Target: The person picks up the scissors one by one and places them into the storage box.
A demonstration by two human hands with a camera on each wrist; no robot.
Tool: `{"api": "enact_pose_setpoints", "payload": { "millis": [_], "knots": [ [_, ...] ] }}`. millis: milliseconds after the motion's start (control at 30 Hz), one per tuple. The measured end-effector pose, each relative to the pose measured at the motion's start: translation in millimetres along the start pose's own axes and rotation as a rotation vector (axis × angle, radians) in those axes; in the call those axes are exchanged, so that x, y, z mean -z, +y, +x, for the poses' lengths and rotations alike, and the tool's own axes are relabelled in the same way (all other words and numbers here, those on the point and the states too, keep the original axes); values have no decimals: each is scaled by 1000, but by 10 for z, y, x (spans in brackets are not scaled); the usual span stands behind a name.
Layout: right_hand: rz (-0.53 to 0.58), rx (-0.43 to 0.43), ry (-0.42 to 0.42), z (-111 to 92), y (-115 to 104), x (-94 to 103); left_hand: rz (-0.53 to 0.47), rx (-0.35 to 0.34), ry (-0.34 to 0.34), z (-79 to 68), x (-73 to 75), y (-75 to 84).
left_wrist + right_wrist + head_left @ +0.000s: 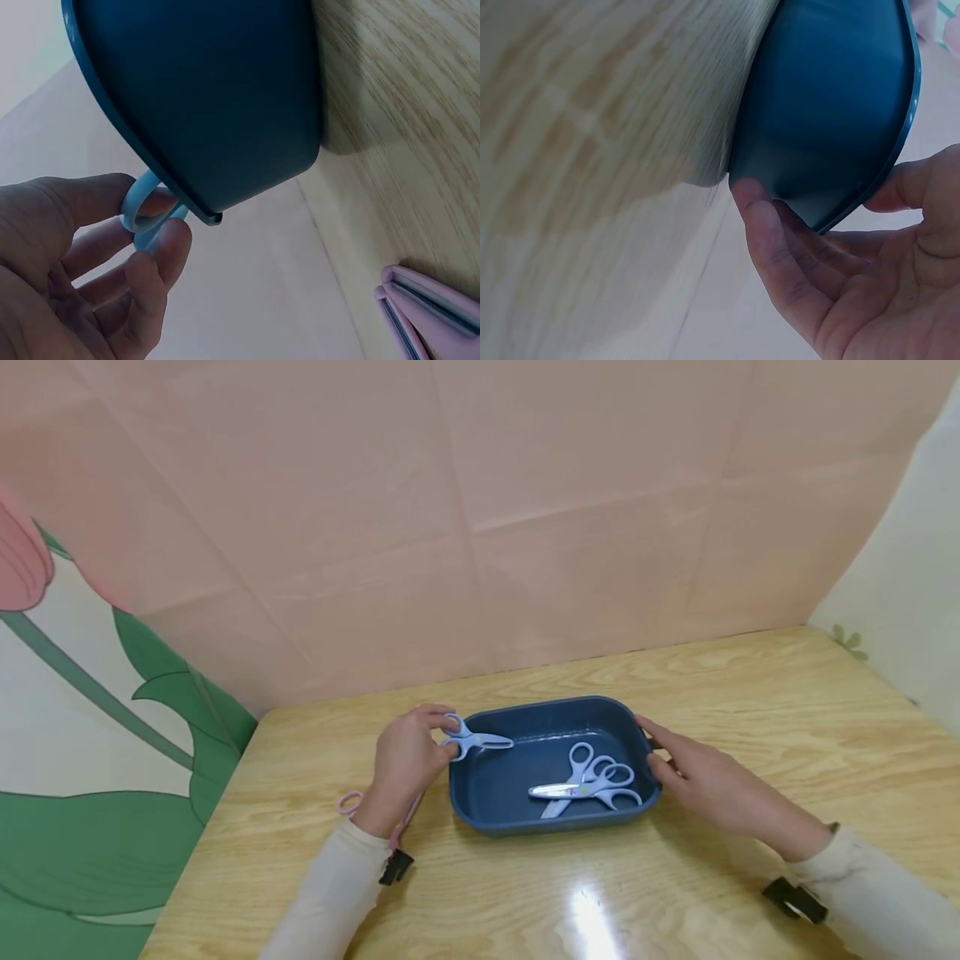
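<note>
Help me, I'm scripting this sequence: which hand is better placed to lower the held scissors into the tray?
Probably the left hand: it pinches the light-blue scissors by their handles, blades over the tray. The right hand grips the tray's opposite end, seemingly steadying it.

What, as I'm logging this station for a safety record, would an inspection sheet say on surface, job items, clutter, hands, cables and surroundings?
Surface: wood-grain table, with a bright reflection near the front.
Job items: dark blue tray on the table; crossed light-blue scissors inside; held light-blue scissors, blades over its left end.
Clutter: pink scissors on the table, partly hidden by the left arm in the head view.
Left hand: holds scissors by the handle loops.
Right hand: grips the tray's right end.
Cables: nothing seen.
Surroundings: pinkish backdrop behind; leaf mural at left.
</note>
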State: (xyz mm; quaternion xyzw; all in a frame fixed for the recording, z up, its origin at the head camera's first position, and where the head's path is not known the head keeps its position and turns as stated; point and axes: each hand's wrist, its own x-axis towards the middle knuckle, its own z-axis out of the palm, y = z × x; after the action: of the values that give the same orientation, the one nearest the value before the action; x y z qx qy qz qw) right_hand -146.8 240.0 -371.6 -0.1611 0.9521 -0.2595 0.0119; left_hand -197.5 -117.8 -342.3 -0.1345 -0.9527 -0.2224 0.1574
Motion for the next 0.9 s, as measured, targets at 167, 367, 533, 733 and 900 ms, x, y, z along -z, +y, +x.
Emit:
{"api": "enact_pose_setpoints", "payload": {
  "millis": [167, 367, 533, 733, 900],
  "knots": [
    [7, -5, -3, -3, -1, 6, 76, -21, -40, 14, -53, 16],
    [5, -7, -7, -1, -12, 18, 157, -58, -72, 46, -69, 21],
    [5, -10, -12, -8, 2, 35, 172, -111, -79, 84, -79, 22],
    [2, -13, -17, 0, -2, 29, 148, -126, -101, 105, -94, 58],
    [-1, -7, -7, 5, -12, 18, 111, -113, -86, 106, -122, 91]
  ]
}}
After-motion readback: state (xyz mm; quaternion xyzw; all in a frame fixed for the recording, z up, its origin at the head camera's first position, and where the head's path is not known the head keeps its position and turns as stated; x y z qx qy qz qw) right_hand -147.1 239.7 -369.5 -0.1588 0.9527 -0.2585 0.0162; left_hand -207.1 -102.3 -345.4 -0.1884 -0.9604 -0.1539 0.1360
